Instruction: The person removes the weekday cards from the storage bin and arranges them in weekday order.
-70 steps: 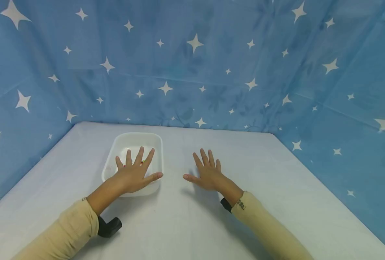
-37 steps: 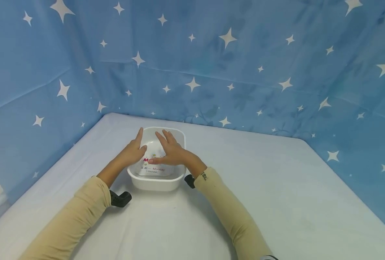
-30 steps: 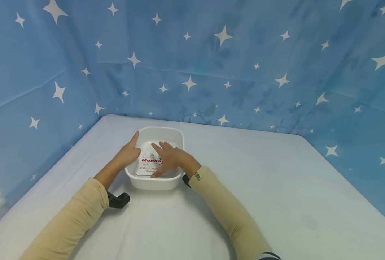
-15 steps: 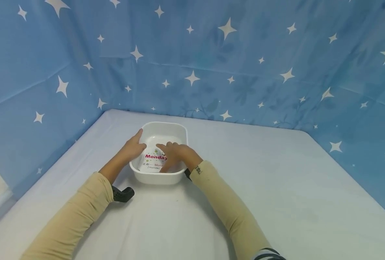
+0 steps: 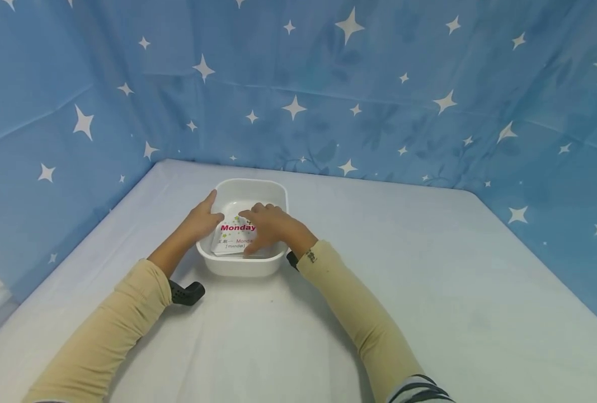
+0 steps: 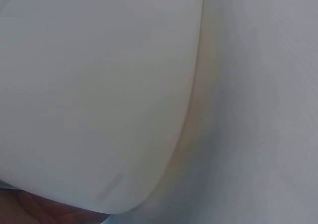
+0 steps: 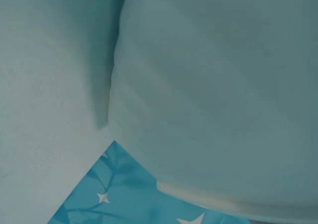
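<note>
A white plastic tub stands on the table left of centre. In it lies a small stack of white flashcards, the top one printed "Monday" in red. My left hand grips the tub's left rim, thumb on the inner side. Reaching in from the right, my right hand holds the cards by their right part, thumb at the near edge and fingers bent over the far side. The tub's wall fills most of the left wrist view, with some fingers at the bottom corner. Its wall also dominates the right wrist view.
White cloth covers the table. A blue curtain with white stars rises along the back and both sides. A black wrist mount sticks out beneath the left forearm, and another shows below the right wrist.
Both hands started spread flat, the left over the tub, the right over the table. The left has taken the tub's rim; the right has moved left into the tub and taken hold of the flashcards.
</note>
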Available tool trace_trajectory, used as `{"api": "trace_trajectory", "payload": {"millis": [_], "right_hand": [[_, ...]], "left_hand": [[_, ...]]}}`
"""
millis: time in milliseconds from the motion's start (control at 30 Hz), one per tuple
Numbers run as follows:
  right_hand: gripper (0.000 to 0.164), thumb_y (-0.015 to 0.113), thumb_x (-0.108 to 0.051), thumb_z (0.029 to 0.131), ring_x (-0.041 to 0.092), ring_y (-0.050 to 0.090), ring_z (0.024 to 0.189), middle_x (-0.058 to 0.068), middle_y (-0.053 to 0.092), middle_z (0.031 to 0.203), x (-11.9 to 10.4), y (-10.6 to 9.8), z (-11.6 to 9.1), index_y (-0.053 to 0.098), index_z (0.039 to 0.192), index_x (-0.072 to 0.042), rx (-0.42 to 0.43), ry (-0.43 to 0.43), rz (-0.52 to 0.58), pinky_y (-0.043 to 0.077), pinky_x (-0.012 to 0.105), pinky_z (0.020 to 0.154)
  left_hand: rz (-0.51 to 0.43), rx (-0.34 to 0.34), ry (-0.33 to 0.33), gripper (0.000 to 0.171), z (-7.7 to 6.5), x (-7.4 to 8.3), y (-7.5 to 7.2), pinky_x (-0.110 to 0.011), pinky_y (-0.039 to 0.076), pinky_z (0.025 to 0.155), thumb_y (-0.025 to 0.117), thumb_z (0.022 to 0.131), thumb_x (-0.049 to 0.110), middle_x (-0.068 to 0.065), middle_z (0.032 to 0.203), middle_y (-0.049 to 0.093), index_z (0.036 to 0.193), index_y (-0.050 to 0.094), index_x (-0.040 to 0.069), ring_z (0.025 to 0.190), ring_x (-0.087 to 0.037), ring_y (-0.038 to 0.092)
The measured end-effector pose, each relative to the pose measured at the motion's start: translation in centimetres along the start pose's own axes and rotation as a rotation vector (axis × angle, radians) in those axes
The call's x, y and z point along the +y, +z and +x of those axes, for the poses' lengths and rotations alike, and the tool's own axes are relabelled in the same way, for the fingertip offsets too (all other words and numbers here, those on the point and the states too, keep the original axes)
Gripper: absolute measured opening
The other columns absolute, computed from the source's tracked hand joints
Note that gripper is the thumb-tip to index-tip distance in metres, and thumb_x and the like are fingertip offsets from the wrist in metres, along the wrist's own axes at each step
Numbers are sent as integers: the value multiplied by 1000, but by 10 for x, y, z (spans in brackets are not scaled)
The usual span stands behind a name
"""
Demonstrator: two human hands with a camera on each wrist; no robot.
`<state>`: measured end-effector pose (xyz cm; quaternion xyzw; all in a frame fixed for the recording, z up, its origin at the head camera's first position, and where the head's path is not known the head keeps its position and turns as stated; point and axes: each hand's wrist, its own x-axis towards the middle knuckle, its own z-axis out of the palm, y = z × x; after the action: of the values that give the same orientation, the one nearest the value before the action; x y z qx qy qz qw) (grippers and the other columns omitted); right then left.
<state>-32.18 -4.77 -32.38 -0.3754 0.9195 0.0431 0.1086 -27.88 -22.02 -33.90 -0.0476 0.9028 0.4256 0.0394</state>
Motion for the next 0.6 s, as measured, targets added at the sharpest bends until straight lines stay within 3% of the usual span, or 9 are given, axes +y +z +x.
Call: {"api": "trace_trajectory", "payload": {"millis": [600], "right_hand": [[92, 67, -57, 71, 23, 36, 129, 2, 34, 143, 1, -2, 1, 22, 145, -28, -34, -18, 33, 32, 41, 109]], "left_hand": [[13, 0, -2, 72, -1, 1, -1, -55, 11, 112, 38, 92, 21, -19, 152, 0, 146, -9, 11, 139, -41, 5]]}}
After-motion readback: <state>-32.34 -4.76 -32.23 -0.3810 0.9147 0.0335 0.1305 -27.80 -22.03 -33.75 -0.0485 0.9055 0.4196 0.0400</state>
